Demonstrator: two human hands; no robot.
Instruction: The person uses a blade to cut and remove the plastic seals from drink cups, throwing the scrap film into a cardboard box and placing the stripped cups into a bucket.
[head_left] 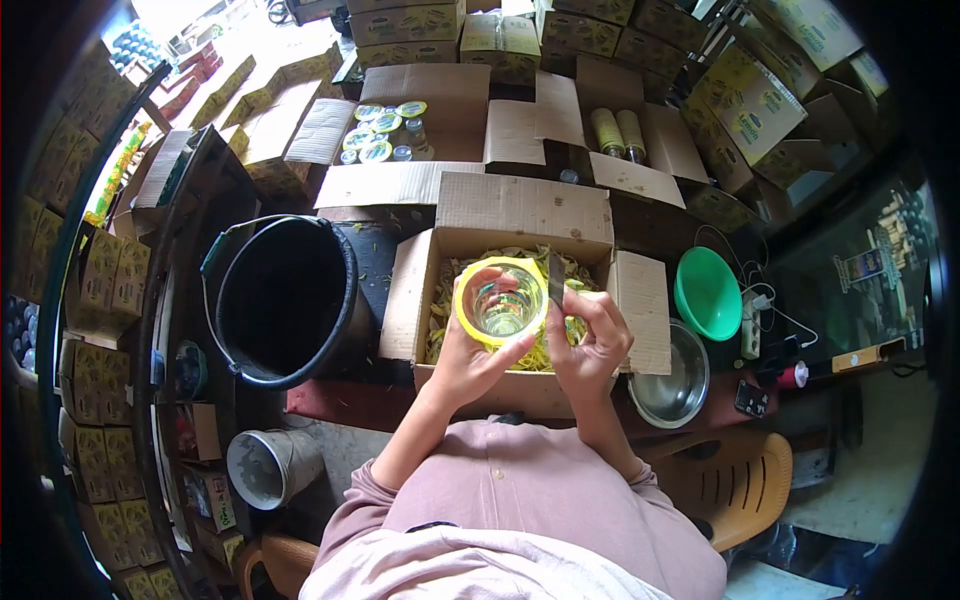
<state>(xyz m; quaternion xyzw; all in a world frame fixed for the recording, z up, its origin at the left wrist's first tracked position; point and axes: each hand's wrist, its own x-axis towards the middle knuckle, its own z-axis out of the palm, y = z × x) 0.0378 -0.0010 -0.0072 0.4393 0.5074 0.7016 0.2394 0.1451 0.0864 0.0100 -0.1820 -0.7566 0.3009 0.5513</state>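
Observation:
My left hand (466,358) is wrapped around a clear cup (503,312) with a yellow rim, its open mouth turned up toward me. Close against the cup's right side, my right hand (590,338) grips a knife (556,278) whose dark flat blade points away from me, beside the yellow rim. Below both hands stands an open cardboard box (525,208) with its flaps folded out. Yellow-green shredded strips (440,300) fill the box, and the hands hide part of them.
A large black bucket (345,310) stands left of the box; a grey bucket (300,465) sits lower. At right are a green bowl (708,293), a metal bowl (690,395) and a phone (752,399). Behind, an open carton (425,85) holds several yellow-lidded containers (385,123).

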